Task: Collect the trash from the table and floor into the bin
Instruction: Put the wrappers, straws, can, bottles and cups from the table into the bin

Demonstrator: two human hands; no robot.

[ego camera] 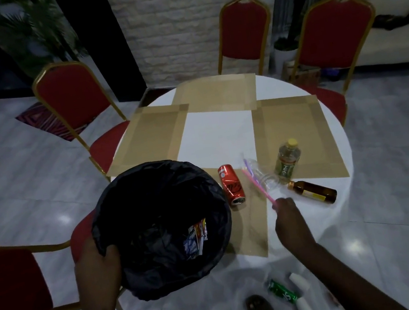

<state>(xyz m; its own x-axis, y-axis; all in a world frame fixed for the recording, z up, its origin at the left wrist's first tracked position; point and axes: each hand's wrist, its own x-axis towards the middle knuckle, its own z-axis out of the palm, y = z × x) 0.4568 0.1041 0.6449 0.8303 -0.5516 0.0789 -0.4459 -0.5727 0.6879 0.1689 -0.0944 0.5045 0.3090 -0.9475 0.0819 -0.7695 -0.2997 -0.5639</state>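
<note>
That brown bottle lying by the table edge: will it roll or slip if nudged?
The brown bottle lies on its side near the table rim, so a nudge would probably roll it, maybe off. It looks like glass: likely rigid, breakable and fairly slick. A grip around its body seems safer than pushing.

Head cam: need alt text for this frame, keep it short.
A person's left hand holds a black-lined bin at the edge of a round white table while the right hand pinches a pink straw. A red can, a tea bottle and a brown bottle remain on the table; more litter lies on the floor.
</note>
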